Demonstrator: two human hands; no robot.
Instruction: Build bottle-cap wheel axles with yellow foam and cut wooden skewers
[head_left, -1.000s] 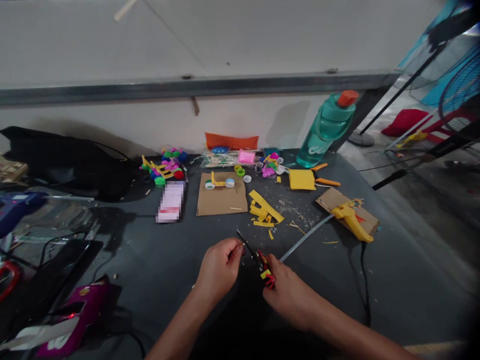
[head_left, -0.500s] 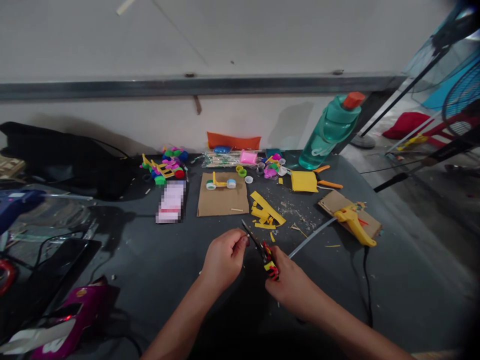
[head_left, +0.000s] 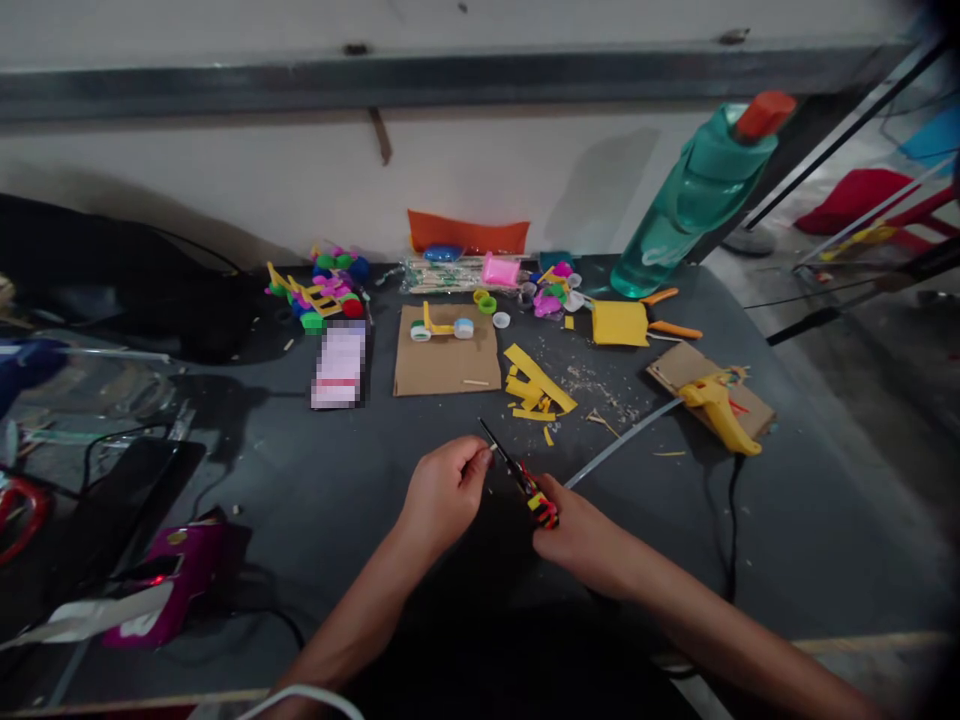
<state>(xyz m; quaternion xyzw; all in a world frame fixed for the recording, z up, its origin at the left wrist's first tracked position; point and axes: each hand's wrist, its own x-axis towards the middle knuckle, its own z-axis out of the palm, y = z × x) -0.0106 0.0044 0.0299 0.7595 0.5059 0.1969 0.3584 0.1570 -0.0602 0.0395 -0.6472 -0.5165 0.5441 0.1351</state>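
My left hand (head_left: 448, 490) is closed, with thumb and forefinger pinching a small pale stick (head_left: 492, 448) whose tip just shows. Most of that stick is hidden by the fingers. My right hand (head_left: 574, 525) is wrapped round the red, yellow and black handle of a dark-bladed cutting tool (head_left: 526, 490); whether it is a knife or scissors I cannot tell. Its blade points up and left, beside the stick's tip. Beyond the hands, a small yellow model with bottle-cap wheels (head_left: 441, 328) stands on a cardboard square (head_left: 427, 375). Yellow strips (head_left: 541, 385) lie to the right.
A yellow glue gun (head_left: 720, 410) rests on cardboard at right, its clear stick reaching toward my right hand. Behind are a green bottle (head_left: 694, 205), orange-handled pliers (head_left: 671, 328) and colourful caps. A phone (head_left: 339, 365) and a purple power strip (head_left: 169, 580) lie left.
The view has tipped down, so the table's things sit higher in the picture. The stick's pale tip now shows by the blade. Both hands keep their grips.
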